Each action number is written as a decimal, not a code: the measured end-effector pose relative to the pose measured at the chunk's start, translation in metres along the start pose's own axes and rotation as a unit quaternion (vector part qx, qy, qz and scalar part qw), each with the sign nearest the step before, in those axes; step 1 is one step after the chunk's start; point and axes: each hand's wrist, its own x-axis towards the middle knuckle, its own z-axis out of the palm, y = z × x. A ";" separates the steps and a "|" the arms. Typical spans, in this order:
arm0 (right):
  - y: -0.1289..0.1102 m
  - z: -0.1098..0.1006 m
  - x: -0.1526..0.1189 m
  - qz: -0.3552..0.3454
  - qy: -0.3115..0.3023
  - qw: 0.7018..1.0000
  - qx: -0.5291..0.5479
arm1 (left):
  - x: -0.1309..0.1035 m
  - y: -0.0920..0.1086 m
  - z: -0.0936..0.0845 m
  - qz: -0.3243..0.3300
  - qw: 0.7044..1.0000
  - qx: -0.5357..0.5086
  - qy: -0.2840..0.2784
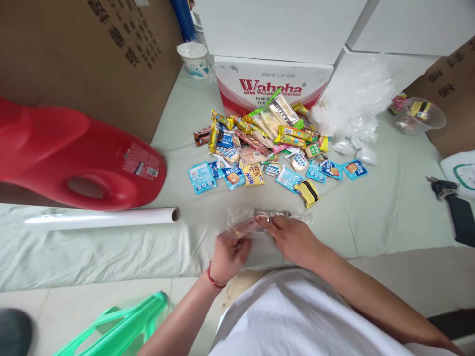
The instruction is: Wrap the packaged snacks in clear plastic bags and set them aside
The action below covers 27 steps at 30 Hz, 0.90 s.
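Near the front edge of the table, both hands work at a clear plastic bag [237, 216]. My left hand [229, 252], with a red cord at the wrist, is closed on the bag's near left side. My right hand [293, 238] pinches a dark-wrapped snack packet [272, 213] that lies in or under the clear film; which of the two I cannot tell. Just beyond lies a pile of wrapped snacks: a yellow cookie packet [253, 174], a blue biscuit packet [202, 178], a yellow-and-black packet [307, 193] and long bars [285, 110].
Loose clear bags [352, 101] are heaped right of the pile, before a white Wahaha carton [274, 74]. A red jug [81, 153] and a white roll [104, 217] lie left. Right are a plastic tub [419, 117], scissors [441, 185] and a black phone-like object [460, 217].
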 end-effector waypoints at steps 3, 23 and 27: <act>-0.003 0.002 -0.001 -0.003 0.000 1.000 -0.013 | 0.002 -0.015 -0.022 -0.115 0.976 -0.070 0.172; -0.010 0.006 -0.036 0.101 -0.017 0.994 -0.035 | 0.036 -0.014 -0.045 -0.066 0.984 0.145 -0.074; -0.012 0.008 -0.028 0.106 -0.016 0.994 -0.021 | 0.024 0.014 -0.027 -0.178 0.980 0.018 -0.083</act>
